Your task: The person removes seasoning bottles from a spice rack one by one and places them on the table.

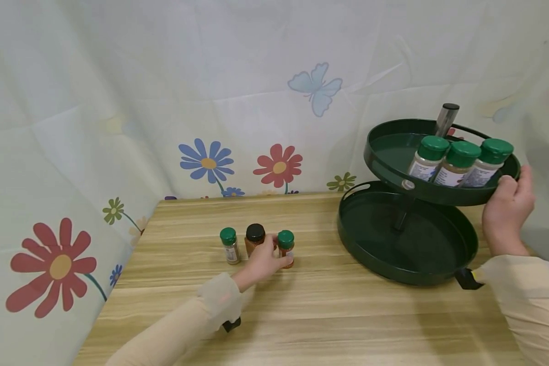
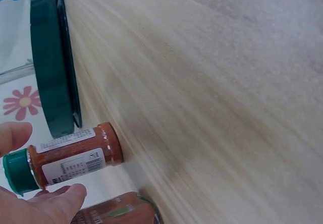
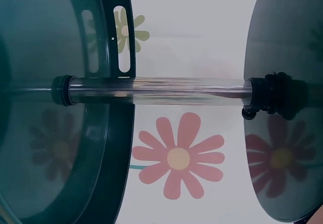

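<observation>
My left hand (image 1: 263,259) reaches round a green-capped spice jar (image 1: 285,246) filled with red powder. In the left wrist view, thumb and fingers (image 2: 63,201) lie on either side of this jar, with narrow gaps showing. Just left of it stand a black-capped jar (image 1: 255,235), partly hidden by the hand, and another green-capped jar (image 1: 230,249). At the right, my right hand (image 1: 510,213) grips the rim of the upper tray (image 1: 389,168) of a dark green two-tier rack, its thumb at the rim. Three green-capped jars (image 1: 457,160) stand together on that tier.
The rack's lower tray (image 1: 407,254) rests on the wooden table (image 1: 311,315). A metal post (image 3: 171,90) joins the tiers and sticks up above the upper one. A flower-print curtain (image 1: 238,101) hangs behind and at the sides.
</observation>
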Demonstrator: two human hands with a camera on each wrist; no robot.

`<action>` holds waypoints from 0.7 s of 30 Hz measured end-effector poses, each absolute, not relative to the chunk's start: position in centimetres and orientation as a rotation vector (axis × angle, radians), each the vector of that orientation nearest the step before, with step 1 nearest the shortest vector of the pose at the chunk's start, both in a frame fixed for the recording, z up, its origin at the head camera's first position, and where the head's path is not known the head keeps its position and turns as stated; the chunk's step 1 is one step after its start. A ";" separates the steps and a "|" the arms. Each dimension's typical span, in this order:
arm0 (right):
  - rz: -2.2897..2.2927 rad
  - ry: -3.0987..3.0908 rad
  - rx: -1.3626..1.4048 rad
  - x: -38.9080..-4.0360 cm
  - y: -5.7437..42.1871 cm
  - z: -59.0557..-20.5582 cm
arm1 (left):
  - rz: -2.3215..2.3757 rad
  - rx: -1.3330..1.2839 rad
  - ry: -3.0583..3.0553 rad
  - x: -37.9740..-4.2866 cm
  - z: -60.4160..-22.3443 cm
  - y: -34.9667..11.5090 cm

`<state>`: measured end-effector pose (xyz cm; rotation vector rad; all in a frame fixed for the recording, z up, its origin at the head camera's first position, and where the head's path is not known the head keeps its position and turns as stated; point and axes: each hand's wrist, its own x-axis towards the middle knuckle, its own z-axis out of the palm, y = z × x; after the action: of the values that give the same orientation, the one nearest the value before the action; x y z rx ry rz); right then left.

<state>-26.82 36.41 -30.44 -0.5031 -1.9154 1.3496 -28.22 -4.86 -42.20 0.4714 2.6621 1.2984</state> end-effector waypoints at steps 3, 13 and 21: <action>1.345 -1.912 -0.492 -26.8 36.4 -30.5 | 1.296 0.473 2.666 -27.9 -41.8 -4.9; 1.351 -1.926 -0.463 -26.6 36.3 -30.5 | 1.259 0.493 2.709 -27.9 -41.4 -5.0; 1.338 -1.882 -0.444 -26.8 36.2 -30.4 | 1.198 0.531 2.766 -27.6 -40.6 -4.8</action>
<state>-26.80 36.15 -30.45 -0.4444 -1.8816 1.3381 -27.65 -4.81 -40.59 0.5311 2.7664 1.1983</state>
